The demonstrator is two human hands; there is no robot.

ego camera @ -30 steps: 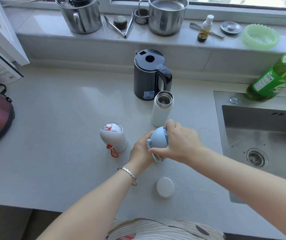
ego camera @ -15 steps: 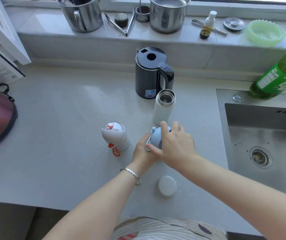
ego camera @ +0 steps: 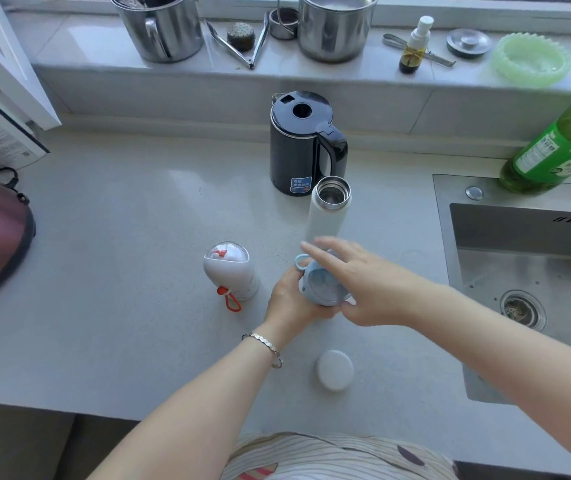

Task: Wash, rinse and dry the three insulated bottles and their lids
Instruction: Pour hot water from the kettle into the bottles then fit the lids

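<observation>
Grey counter (ego camera: 121, 237) beside a steel sink (ego camera: 519, 271) holds three insulated bottles: a tall white bottle (ego camera: 325, 216), uncapped; a small white bottle (ego camera: 230, 271), capped; and a blue bottle (ego camera: 322, 287), capped and roughly upright. The left hand (ego camera: 291, 303) grips the blue bottle's left side. The right hand (ego camera: 370, 289) reaches over its top with straight fingers. One loose white lid (ego camera: 334, 370) lies nearer the person.

A left hand (ego camera: 289, 299) is gripping a small pale-blue looped bottle (ego camera: 322, 287) as the right hand (ego camera: 370, 285) is laying straight fingers over its top; just beyond the grip, a tall white steel-mouthed bottle (ego camera: 327, 216) is standing uncapped.
</observation>
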